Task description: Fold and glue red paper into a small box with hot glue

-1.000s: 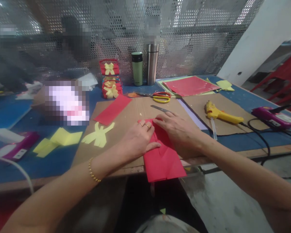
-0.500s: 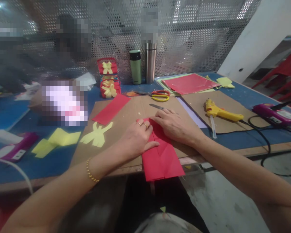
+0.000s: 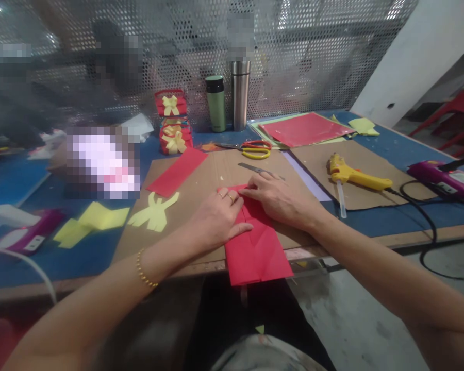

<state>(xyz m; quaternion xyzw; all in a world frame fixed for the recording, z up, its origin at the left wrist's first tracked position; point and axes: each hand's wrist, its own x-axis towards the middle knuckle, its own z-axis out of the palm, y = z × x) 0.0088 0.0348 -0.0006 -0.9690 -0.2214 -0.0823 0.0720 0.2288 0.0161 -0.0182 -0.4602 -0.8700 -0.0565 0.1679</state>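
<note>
A folded red paper (image 3: 257,255) lies at the front of the cardboard sheet, its near end hanging over the table edge. My left hand (image 3: 220,214) is on its left side, fingers curled on the far end and thumb laid across the middle. From the right, my right hand (image 3: 282,198) grips the far part, its fingertips close to my left fingers. The far edge is partly hidden under both hands. Just beyond my right hand lies a flat grey metal strip (image 3: 255,168), partly covered by it. A red paper strip (image 3: 178,171) and a yellow paper bow cutout (image 3: 153,211) lie to the left.
Scissors (image 3: 255,149) lie behind the cardboard (image 3: 212,172). Bow-trimmed red paper pieces (image 3: 174,139), a green bottle (image 3: 216,105) and a steel flask (image 3: 240,98) stand at the back. On the right, a yellow glue gun (image 3: 355,178) trails a black cable. Yellow papers (image 3: 93,221) lie left.
The view has shifted slightly. My right fingertips have moved a little toward my left fingers at the far end of the red paper; both hands stay on it.
</note>
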